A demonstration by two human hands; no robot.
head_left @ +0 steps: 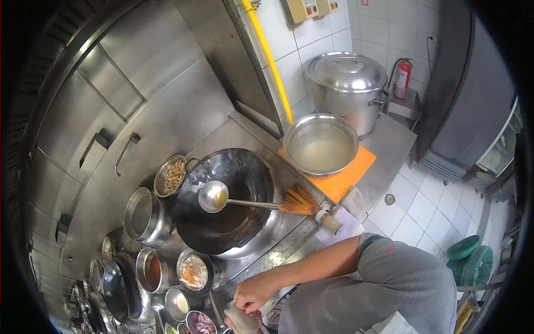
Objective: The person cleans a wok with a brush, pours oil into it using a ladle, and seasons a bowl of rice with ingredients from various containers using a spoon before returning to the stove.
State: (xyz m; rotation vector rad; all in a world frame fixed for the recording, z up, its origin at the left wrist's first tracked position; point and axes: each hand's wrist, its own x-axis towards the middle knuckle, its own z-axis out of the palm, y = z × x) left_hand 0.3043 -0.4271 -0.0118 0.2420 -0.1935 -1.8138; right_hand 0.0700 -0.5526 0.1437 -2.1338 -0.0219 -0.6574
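Note:
My right hand (257, 291) is closed, its fingers bent down onto a beige folded cloth (241, 321) near the bottom edge. My left hand (257, 318) is just beneath it, partly hidden, with its fingers around the same cloth. Beyond my hands, a dark wok (222, 231) sits on the stove. A ladle (213, 196) lies across it with a little yellowish liquid in its bowl. Beside the ladle's wooden handle a bamboo wok brush (305, 199) rests on the stove's edge. A pan with white and orange food (193, 271) stands near my hands.
Left of the wok are a bowl of brown pieces (173, 177), metal pots (141, 214) and a pot of reddish sauce (149, 270). A basin of cloudy liquid (321, 146) sits on an orange board (350, 177). A lidded stockpot (347, 83) stands behind.

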